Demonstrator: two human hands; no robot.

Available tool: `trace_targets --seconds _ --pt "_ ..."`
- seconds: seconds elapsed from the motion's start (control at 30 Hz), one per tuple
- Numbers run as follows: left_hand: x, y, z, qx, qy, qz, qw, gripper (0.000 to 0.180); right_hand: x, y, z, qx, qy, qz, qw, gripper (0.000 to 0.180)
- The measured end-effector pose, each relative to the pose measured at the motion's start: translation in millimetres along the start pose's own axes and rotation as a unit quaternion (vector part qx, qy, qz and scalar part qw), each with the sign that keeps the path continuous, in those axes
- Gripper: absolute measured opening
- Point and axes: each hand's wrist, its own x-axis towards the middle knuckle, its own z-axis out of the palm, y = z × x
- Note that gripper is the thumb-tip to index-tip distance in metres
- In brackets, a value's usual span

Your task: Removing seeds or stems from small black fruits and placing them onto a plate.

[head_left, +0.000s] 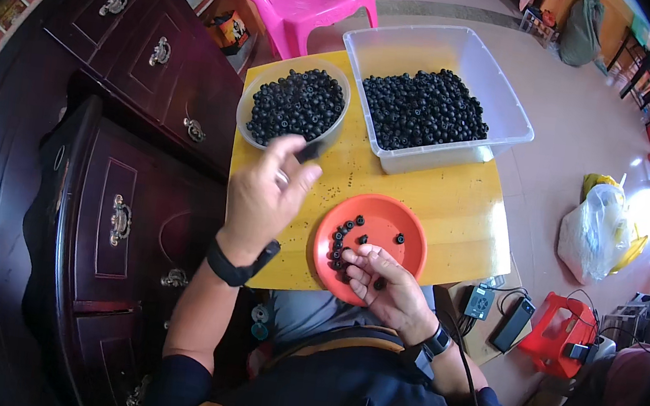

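My left hand (pixel 268 192) is raised near the front rim of a round clear tub (pixel 339 128), its fingers closed on a small black piece (pixel 311 151) blurred by motion. Small round black parts (pixel 298 102), some with a hole in the middle, fill much of that tub. Over the front of an orange plate (pixel 412 223), my right hand (pixel 391 288) has its fingers curled in a pinch. A dark round part (pixel 378 284) shows between its thumb and fingers. Several black parts (pixel 338 245) lie in a curved row along the plate's left side; a few others are scattered there.
A large clear rectangular bin (pixel 504 132) of similar black parts stands on the yellow table (pixel 454 211). Dark wooden drawers (pixel 120 218) border the left. Behind is a pink chair (pixel 317 3). A red stool (pixel 556 337), power adapters (pixel 513 323) and a plastic bag (pixel 593 236) are at right.
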Motion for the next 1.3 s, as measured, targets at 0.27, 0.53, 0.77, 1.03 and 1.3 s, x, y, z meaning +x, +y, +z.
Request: trace_targets --seconds 0.27,0.53,0.77,1.03,1.3 --pt "-59 38 25 -0.068 -0.221 -0.008 0.973 0.027 1 -3 -2 0.023 -0.023 -0.030 0.999 0.029" --pt "-106 43 61 -0.036 -0.210 0.015 0.977 0.022 5 2 5 0.063 -0.060 -0.045 0.995 0.037" --pt "-98 40 58 -0.115 -0.154 -0.055 0.980 0.022 2 4 1 0.005 -0.053 -0.057 0.997 0.031" --pt "-95 31 47 -0.087 -0.175 -0.022 0.980 0.019 -4 -1 -9 -0.165 -0.007 -0.083 0.983 0.011" --pt "-102 20 46 -0.241 -0.158 -0.112 0.951 0.012 -4 0 2 -0.100 -0.024 -0.060 0.993 0.011"
